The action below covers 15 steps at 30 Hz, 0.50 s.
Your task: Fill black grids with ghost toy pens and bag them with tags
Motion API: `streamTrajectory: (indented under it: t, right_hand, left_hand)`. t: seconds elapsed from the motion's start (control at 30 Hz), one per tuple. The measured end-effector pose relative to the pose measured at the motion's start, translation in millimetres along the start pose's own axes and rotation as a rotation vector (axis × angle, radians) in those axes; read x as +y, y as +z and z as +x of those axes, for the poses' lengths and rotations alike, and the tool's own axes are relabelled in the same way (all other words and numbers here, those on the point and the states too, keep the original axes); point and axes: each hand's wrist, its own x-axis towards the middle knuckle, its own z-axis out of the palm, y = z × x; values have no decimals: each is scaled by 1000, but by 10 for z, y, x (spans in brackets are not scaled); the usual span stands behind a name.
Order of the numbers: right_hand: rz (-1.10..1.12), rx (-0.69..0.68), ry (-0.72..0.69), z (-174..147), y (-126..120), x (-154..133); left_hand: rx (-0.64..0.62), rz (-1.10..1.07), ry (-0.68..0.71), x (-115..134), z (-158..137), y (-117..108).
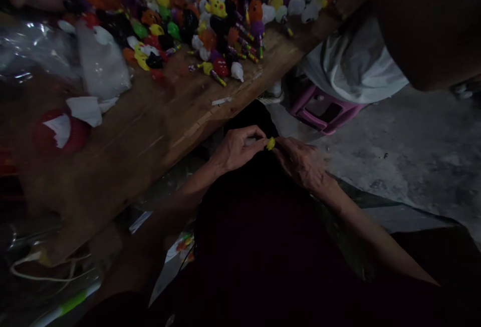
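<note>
Black cloth (244, 247) at 6 o'clock, dim, spread over lap and torso. Just beyond, at the centre of the dial, holds a small yellow piece (270, 143) in the left hand (238, 145), thumb and forefinger clamped on it at the tips, with a gap looping between them. Has the right hand (300, 161) close beside, on the 3 o'clock side of the piece, fingers curled inward, tips up against it; too dark and partly hidden there, so cannot tell whether clamped or only touching.

At 8 o'clock, low beside the bench, a green-and-white rod (73, 303). From 8 round to 1 o'clock, slanting past the hands, a worn wooden bench (150, 136). On it, at 11 o'clock near the edge, a white paper strip (221, 101); at 9 o'clock, a red round thing (77, 134) with white paper (85, 110) just beside. At 2 o'clock, over a concrete floor (413, 151), a pink stool (302, 101), with another person's pale shorts (353, 66) resting on top.

Farther off at 10 o'clock, a whitish plastic bag (105, 66). Along the far part of the bench, from 10 to 1 o'clock, a crowded pile of colourful toys (217, 6), several with patterned sticks.
</note>
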Motion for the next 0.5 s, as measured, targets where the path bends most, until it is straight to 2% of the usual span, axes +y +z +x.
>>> streamTrajectory:
  t: [0.13,0.2,0.3,0.37,0.43,0.5]
  right_hand:
    - [64,157,-46,-28,71,-13]
    - [109,255,-43,-56,121,-39]
    - [138,259,-2,-1,232,-6]
    - [130,235,-8,199,323,26]
    - [106,233,-55,539,395,-11]
    - [140,200,-110,906,401,-126]
  left_hand:
    - [83,-94,27,17,-2,84]
    - [73,-116,7,41,4,127]
    - [135,-101,-19,10,42,90]
    - [298,-64,-39,-86,54,-57]
    - [465,-74,-87,-221,8,-287]
    - [576,-149,-164,-339,-108,-523]
